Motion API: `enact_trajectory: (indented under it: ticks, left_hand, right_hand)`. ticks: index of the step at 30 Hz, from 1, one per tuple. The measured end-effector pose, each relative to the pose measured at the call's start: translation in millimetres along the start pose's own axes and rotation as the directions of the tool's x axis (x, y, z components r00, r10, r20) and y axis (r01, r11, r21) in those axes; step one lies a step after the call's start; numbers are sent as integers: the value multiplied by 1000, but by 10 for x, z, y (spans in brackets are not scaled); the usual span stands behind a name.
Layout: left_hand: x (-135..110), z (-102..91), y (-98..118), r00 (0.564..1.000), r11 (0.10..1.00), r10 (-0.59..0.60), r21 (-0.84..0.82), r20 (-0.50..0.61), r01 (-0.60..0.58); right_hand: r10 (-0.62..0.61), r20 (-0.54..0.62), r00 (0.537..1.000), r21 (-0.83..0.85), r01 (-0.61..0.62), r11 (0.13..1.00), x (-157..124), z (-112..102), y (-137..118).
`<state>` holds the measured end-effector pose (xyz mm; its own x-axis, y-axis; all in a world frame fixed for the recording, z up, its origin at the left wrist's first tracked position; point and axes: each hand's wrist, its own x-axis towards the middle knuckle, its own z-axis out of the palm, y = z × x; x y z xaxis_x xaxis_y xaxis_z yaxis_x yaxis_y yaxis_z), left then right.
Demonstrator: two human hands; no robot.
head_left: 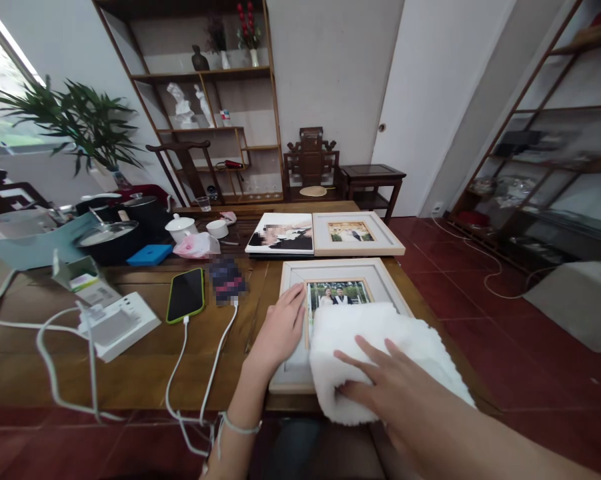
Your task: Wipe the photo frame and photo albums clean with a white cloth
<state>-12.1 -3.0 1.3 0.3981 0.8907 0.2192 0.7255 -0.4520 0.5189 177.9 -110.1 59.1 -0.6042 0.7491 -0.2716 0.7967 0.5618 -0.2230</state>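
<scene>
"What does your right grip (380, 373) have?"

"A thick white cloth (417, 333). I'm grasping it with my fingers spread over the top and my thumb tucked into a fold on the near side."

"And your left grip (283, 325)?"

"Released. It lies flat, fingers stretched out, on the left side of the picture frame (293, 363)."

"Where is that frame?"

"Right in front of me, flat on the wooden counter (265, 287), close to the near edge. The cloth lies over its lower right part and hides some of the photo (355, 293) inside; two people show above the cloth."

"What's around it?"

"Just beyond it lie a second framed photo (353, 233) and, touching that on the left, a white-edged print (280, 233). Well to the left of my left grip there's a green-edged phone (186, 295), plugged into a white cable (173, 373)."
</scene>
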Motion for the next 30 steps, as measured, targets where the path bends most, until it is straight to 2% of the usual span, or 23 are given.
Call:
enact_trajectory:
  ticks: [4, 7, 10, 13, 16, 19, 23, 30]
  left_hand:
    - [0, 3, 2, 1000, 1000, 8, 12, 1, -8]
    - [2, -5, 12, 1000, 1000, -4, 19, 10, 4]
    - [2, -16, 22, 1000, 1000, -10, 22, 19, 10]
    - [2, -13, 15, 1000, 1000, -3, 22, 15, 3]
    - [12, 3, -5, 1000, 1000, 16, 17, -7, -16]
    - [27, 14, -18, 999, 1000, 25, 16, -22, -25]
    - [27, 8, -7, 1000, 1000, 23, 10, -7, -23]
    - [6, -38, 45, 999, 1000, -26, -7, 23, 26]
  right_hand:
    - [4, -190, 982, -53, -14, 999, 197, 49, 212]
    - [35, -349, 936, -132, -86, 988, 446, 33, 530]
    - [51, -455, 889, -192, -154, 969, 723, -104, 821]
    - [3, -460, 888, -238, -126, 963, 1013, -290, 926]
    - [-88, -384, 919, -285, -27, 958, 1278, -409, 846]
    - [-89, -326, 941, -301, -14, 954, 1429, -441, 724]
    - [-12, -317, 948, -288, -84, 954, 1340, -441, 733]
    - [149, -324, 934, -267, -242, 933, 695, -342, 1162]
